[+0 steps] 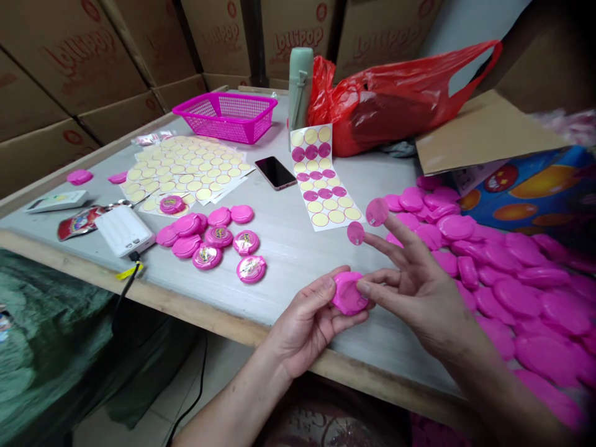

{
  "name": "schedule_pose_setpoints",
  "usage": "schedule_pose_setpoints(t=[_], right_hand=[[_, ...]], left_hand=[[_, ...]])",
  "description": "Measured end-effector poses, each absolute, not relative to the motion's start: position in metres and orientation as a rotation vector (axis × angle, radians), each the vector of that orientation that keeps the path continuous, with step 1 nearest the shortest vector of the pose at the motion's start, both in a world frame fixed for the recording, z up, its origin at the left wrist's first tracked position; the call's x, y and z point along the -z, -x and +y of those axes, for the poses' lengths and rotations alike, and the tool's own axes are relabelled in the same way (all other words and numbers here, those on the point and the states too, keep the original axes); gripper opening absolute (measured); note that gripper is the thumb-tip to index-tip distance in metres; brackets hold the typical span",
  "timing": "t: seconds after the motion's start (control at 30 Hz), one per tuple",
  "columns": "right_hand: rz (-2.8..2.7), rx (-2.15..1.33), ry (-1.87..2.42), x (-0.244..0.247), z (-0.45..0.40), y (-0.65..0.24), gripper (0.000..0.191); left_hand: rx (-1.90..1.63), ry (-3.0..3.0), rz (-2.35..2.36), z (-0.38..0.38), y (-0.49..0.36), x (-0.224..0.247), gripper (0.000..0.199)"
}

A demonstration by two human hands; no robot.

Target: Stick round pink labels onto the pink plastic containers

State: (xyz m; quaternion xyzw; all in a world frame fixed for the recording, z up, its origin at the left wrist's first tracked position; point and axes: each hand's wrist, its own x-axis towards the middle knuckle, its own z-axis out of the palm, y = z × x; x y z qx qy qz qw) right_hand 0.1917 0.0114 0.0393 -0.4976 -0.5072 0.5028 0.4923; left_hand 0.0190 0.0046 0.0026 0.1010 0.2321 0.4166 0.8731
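One pink round case (345, 297) sat between the left hand's (305, 323) curled thumb and fingers, held by its rim. It looked light and stiff, probably hard plastic, smooth enough to slip but hardly fragile; the rim seemed the best hold, leaving the face free. The right hand's (419, 304) thumb and forefinger nearly met at its edge, though whether they gripped case or film could not be told. Two outstretched fingers beyond carried see-through pink stickers (377, 212) on their tips. The case was glossy, with a broad, flattish face.
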Motion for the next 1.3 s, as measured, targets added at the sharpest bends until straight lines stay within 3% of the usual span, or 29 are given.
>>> schedule_pose_setpoints(t=[1.3], right_hand=[[-1.496,-0.678,1.291,-0.034,-0.001,-0.169,0.084]], left_hand=[[-0.879,-0.199,0.415,0.002,-0.018,-0.007,0.034]])
